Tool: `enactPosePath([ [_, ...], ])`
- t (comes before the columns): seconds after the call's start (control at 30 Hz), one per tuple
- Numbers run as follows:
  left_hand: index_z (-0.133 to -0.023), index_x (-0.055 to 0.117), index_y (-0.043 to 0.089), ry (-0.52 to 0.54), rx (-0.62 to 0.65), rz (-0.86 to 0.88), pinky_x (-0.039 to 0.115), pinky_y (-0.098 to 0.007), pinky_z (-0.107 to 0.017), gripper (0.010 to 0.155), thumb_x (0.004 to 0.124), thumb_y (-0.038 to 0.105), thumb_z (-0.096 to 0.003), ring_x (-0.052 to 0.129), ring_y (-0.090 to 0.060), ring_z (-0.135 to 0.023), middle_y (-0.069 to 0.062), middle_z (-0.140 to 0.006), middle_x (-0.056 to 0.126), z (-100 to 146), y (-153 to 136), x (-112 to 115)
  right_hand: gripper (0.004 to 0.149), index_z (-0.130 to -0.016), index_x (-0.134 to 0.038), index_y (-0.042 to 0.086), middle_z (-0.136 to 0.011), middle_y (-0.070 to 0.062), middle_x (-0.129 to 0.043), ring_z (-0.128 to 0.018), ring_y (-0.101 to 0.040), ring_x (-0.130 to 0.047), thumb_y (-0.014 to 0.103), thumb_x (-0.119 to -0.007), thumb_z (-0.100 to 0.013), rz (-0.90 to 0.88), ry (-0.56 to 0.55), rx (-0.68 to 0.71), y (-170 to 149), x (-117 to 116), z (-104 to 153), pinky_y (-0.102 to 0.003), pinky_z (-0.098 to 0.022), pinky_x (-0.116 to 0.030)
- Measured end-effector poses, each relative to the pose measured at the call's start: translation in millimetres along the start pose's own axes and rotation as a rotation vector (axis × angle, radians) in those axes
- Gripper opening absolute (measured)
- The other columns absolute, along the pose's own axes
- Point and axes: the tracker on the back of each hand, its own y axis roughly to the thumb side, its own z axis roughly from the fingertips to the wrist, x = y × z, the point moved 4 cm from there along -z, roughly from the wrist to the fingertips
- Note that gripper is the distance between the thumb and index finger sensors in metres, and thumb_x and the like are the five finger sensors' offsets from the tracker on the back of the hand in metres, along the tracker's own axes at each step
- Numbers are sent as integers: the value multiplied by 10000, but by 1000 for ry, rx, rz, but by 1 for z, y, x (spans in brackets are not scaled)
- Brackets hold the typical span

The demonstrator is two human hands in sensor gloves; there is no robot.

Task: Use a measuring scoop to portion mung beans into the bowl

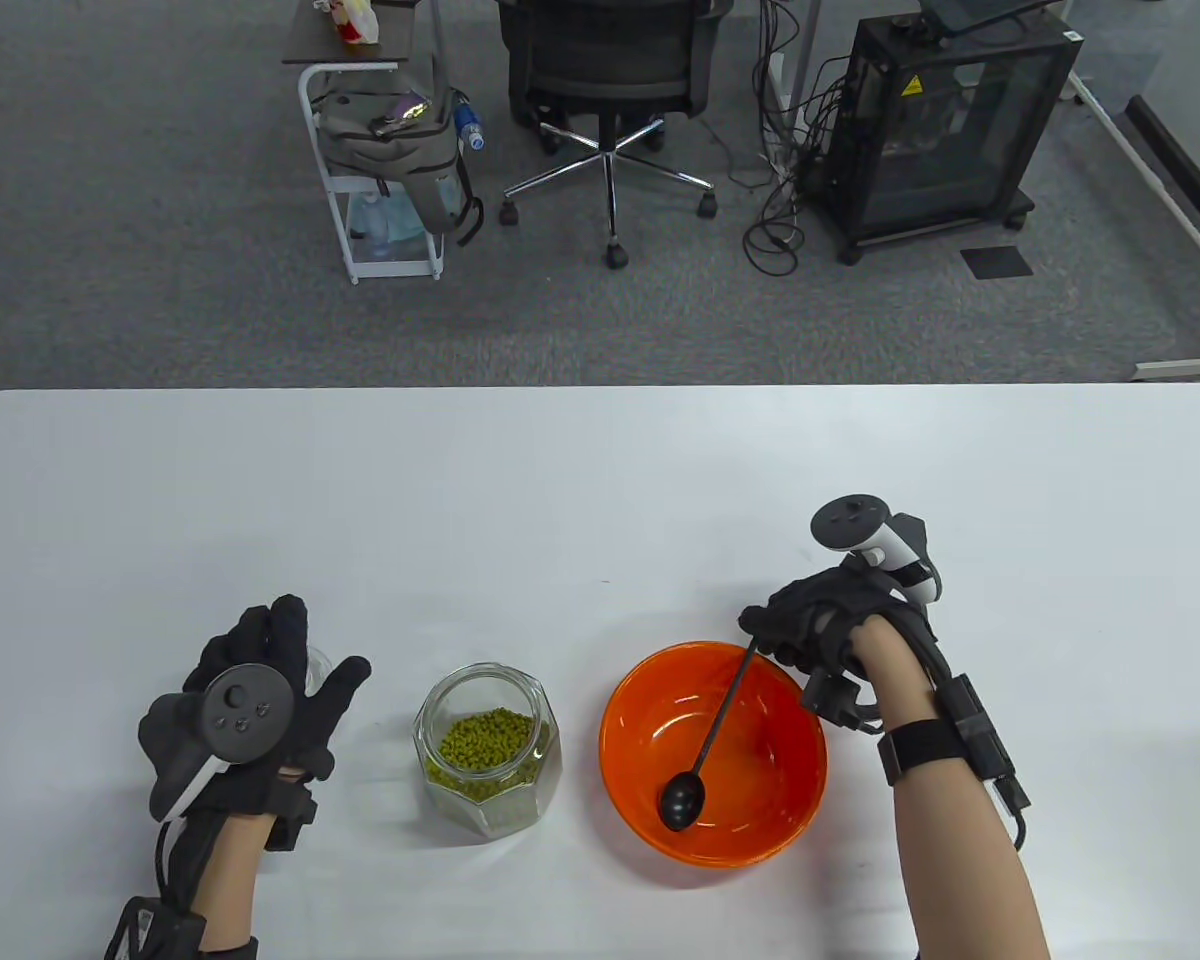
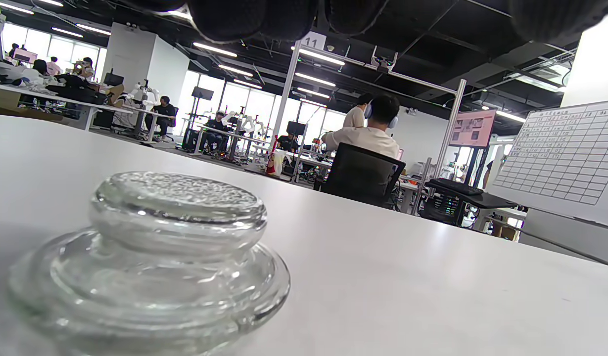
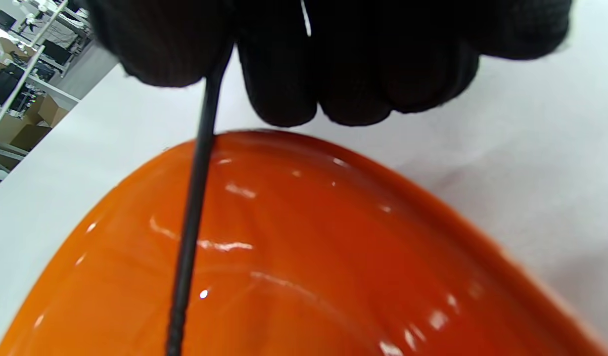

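An orange bowl (image 1: 640, 720) stands on the white table (image 1: 560, 500), right of an open glass jar (image 1: 488, 752) holding green mung beans (image 1: 488, 742). My right hand (image 1: 795, 625) pinches the top of a black measuring scoop (image 1: 705, 745); its round head rests low inside the bowl. In the right wrist view the thin handle (image 3: 195, 212) runs down from my gloved fingers (image 3: 284, 89) over the bowl (image 3: 333, 257). My left hand (image 1: 270, 670) hovers with straight fingers above the glass lid (image 2: 150, 257), which lies on the table left of the jar. The bowl holds no beans that I can see.
Beyond the table's far edge is grey carpet with an office chair (image 1: 610, 90), a white cart with a bag (image 1: 390, 140) and a black cabinet (image 1: 940, 130).
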Motion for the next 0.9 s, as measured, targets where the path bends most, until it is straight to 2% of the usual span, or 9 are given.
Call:
enactPosePath([
  [0.13,-1119,427,84,1,2,1,498,-686,-675,904,625,732,-520,552,-535,-912,-259,-1119,450,0,1,0,468,-736,-951,135,-773,-129,-966,-604,-409,-907,488,-849,-446,5,-43,20,2,8,7,-478,-430,-792],
  [0.33,-1119,426,85,3,3,4,498,-685,-676,905,625,733,-520,552,-534,-913,-258,-1120,448,0,1,-1,430,-680,-969,135,-673,-121,-1004,-507,-359,-954,479,-858,-449,-15,-127,183,16,23,38,-442,-373,-825],
  [0.47,-1119,424,86,12,8,17,497,-685,-676,904,624,733,-520,552,-533,-914,-258,-1120,446,1,2,-2,419,-638,-983,128,-600,-119,-1022,-443,-324,-977,483,-868,-447,4,-278,325,24,34,71,-415,-336,-846],
  [0.6,-1118,429,87,32,18,47,498,-684,-677,902,622,733,-520,552,-532,-913,-254,-1120,451,2,3,-5,416,-612,-991,113,-556,-128,-1032,-396,-316,-985,477,-877,-447,-95,-388,429,22,38,102,-411,-311,-851],
  [0.7,-1118,430,86,46,31,69,498,-683,-677,903,621,734,-519,553,-532,-913,-255,-1119,454,4,6,-8,414,-592,-994,104,-519,-126,-1038,-367,-302,-987,475,-877,-449,-193,-522,496,12,41,126,-405,-293,-855],
  [0.9,-1115,442,87,74,78,132,503,-680,-677,899,610,737,-518,561,-526,-912,-249,-1117,466,7,17,-12,415,-560,-985,91,-461,-121,-1034,-311,-280,-983,470,-852,-455,-397,-652,590,-4,33,151,-396,-256,-853],
])
